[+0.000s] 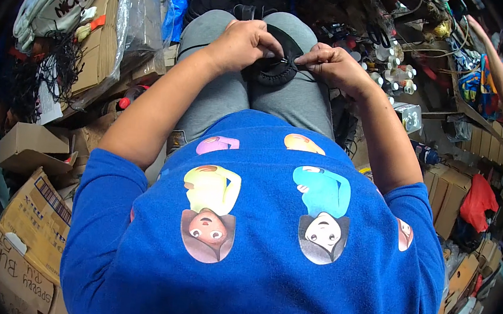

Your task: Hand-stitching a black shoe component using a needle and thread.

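Note:
A black shoe upper point(277, 76) with a gathered, puckered edge lies over my knees on the grey trousers. My left hand point(245, 46) is closed at its left side, fingers bent over it and their tips at the gathered part. Across from it, my right hand point(331, 66) pinches close to the upper's right edge; what is between thumb and finger is too small to make out. A thin shiny bit point(284, 60) shows between the two hands. Part of the upper is hidden under my left fingers.
Small bottles with white caps point(396, 74) crowd the right of my knees. Cardboard boxes point(34, 148) and plastic-wrapped sheets point(141, 13) stand on the left. A red plastic bag point(478, 203) lies at the right. Another person's arm point(494, 62) shows at the upper right.

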### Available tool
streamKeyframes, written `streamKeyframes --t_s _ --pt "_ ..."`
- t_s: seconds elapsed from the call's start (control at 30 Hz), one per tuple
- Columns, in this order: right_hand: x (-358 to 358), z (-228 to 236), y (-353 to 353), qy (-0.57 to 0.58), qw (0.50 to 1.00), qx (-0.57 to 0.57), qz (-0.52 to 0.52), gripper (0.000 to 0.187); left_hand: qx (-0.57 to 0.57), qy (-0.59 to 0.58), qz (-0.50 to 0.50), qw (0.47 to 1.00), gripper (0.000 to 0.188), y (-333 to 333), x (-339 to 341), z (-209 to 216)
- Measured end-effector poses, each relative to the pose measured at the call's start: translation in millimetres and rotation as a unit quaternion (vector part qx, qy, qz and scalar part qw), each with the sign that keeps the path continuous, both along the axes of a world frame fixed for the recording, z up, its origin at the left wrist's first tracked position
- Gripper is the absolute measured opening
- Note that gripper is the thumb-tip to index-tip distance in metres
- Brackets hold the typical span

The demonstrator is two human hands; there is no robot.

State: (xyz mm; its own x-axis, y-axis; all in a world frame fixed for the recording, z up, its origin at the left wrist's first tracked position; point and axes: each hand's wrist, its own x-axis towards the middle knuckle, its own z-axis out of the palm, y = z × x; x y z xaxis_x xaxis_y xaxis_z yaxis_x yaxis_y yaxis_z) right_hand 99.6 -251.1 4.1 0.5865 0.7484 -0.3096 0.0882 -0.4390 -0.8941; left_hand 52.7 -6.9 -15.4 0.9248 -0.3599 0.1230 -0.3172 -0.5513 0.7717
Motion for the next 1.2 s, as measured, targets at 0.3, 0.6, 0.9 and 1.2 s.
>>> streamKeyframes --t_s 0.3,0.6,0.9,1.2 --pt "-14 -5 -1 -0.003 0.998 0.008 -0.057 0.025 0.06 -0.073 -0.001 0.996 0.027 -4 -25 18" --pt "-33 -4 10 0.125 0.972 0.087 -0.177 0.028 -0.064 0.153 0.112 0.98 0.019 -17 -22 0" --pt "-21 5 16 -0.002 0.994 0.061 -0.095 0.014 0.123 -0.029 -0.007 0.992 0.01 -19 -9 36" --pt "-20 3 17 0.113 0.98 0.07 -0.148 0.016 0.297 -0.318 -0.081 0.897 0.006 -18 21 39"
